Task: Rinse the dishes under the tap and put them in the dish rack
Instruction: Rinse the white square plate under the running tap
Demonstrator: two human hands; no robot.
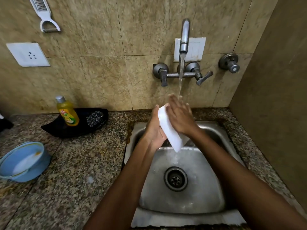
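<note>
Running from the tap, water is hitting the right hand, fingers flat against a white dish. Left hand is cupping the dish from behind, over the sink.

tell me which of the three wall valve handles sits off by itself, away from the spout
The round knob valve far right, near the corner. The two lever handles flank the running tap on one shared pipe.
</note>
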